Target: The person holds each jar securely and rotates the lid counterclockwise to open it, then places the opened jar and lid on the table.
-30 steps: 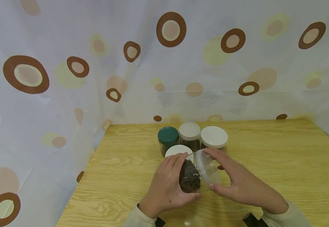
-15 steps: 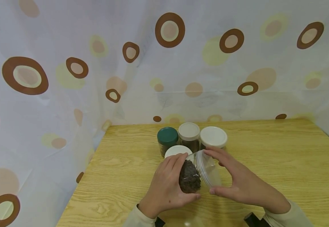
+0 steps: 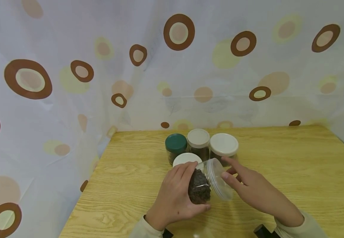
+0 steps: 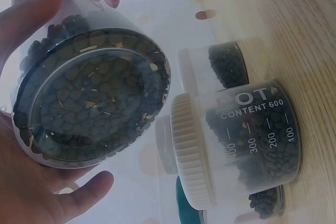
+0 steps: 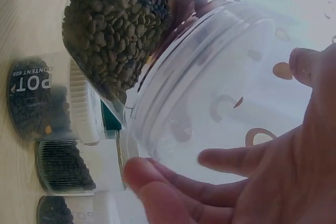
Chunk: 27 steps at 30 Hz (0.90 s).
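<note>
Tilted on its side above the table, a clear jar (image 3: pixel 200 188) of dark bean-like pieces points its lid end to the right. My left hand (image 3: pixel 176 195) grips the jar's body, thumb below and fingers over the top. A translucent screw lid (image 3: pixel 221 181) sits on the jar. Beside the lid is my right hand (image 3: pixel 255 188), its fingers spread and loosely bent, not clasping it. In the right wrist view a fingertip lies close to the lid's rim; whether it touches I cannot tell. The left wrist view shows the jar's round base (image 4: pixel 94 98).
Just behind the left hand stands a white-lidded jar (image 3: pixel 187 158), marked with a scale. Farther back are a green-lidded jar (image 3: pixel 176 143), a cream-lidded jar (image 3: pixel 198 138) and a wide white-lidded jar (image 3: pixel 223 145). A patterned curtain (image 3: pixel 148 79) borders the wooden table (image 3: pixel 293 165).
My right thumb has left the lid's lower edge and swung up towards the index finger, so the hand no longer clasps the lid. The left hand and jar have hardly moved.
</note>
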Tool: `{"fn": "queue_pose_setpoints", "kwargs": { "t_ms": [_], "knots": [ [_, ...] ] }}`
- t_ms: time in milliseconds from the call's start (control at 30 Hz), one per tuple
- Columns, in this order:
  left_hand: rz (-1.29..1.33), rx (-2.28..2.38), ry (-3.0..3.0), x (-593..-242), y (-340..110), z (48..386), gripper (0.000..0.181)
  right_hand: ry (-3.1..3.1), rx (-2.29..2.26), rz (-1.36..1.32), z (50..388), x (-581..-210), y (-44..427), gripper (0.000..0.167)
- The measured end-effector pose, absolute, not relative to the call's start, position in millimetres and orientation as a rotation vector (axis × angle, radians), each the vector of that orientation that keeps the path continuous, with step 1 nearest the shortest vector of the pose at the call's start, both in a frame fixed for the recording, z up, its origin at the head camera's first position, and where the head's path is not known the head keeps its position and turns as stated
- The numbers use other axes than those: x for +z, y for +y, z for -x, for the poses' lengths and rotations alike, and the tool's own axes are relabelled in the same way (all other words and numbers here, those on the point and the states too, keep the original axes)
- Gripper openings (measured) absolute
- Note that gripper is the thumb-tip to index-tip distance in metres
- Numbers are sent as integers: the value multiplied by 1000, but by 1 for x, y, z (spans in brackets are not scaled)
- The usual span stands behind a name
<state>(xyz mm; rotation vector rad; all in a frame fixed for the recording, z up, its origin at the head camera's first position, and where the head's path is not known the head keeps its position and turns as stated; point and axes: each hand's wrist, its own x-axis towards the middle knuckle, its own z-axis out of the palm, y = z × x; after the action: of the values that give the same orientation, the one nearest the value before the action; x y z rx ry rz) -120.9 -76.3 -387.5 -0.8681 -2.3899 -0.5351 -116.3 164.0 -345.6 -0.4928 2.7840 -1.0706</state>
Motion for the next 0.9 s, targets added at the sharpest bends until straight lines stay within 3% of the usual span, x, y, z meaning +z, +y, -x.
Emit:
{"fn": "queue_pose_setpoints", "kwargs": {
  "t_ms": [267,600,900],
  "knots": [
    [874,-523,-2409,-389,-75,120,106,2688,-1019,408,116,-344,160,71],
    [896,-513,-2402,-388,-76,120,105,2822,-1018,910,110,-347,169,87],
    [883,-519,-2457,-388,-77,119,105,2849,-1015,990,110,-348,170,89]
  ]
}}
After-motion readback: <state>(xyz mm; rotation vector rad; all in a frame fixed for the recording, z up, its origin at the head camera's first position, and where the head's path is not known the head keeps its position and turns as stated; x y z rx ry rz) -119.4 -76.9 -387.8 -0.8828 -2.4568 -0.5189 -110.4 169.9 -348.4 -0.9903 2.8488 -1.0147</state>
